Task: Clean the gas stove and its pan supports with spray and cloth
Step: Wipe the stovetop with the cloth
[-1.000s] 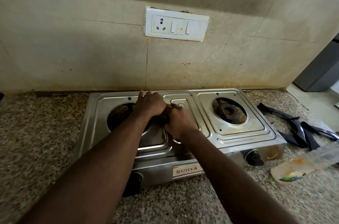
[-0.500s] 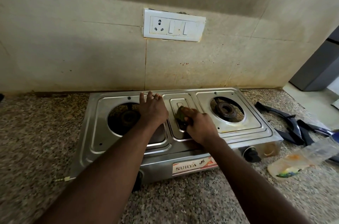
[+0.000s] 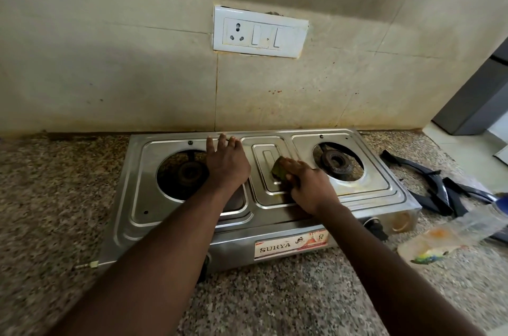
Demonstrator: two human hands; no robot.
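A two-burner steel gas stove [image 3: 143, 214] sits on the granite counter against the tiled wall, both burners bare. My left hand [image 3: 226, 164] lies flat with fingers apart on the stove top, between the left burner [image 3: 189, 173] and the centre panel. My right hand [image 3: 309, 186] presses a dark green cloth [image 3: 278, 169] onto the centre panel, left of the right burner [image 3: 336, 161]. Two black pan supports [image 3: 428, 184] lie on the counter to the right of the stove. A clear plastic spray bottle [image 3: 450, 236] lies on its side at the right front.
A white switch and socket plate [image 3: 259, 30] is on the wall above the stove. A grey appliance [image 3: 478, 104] stands at the far right. The stove's right knob [image 3: 375, 227] faces me. A small metal fitting [image 3: 88, 265] lies by the stove's left front corner.
My hands have separated: the left one spread flat on the stove top, and the right one moved right and back over the centre panel with the cloth.
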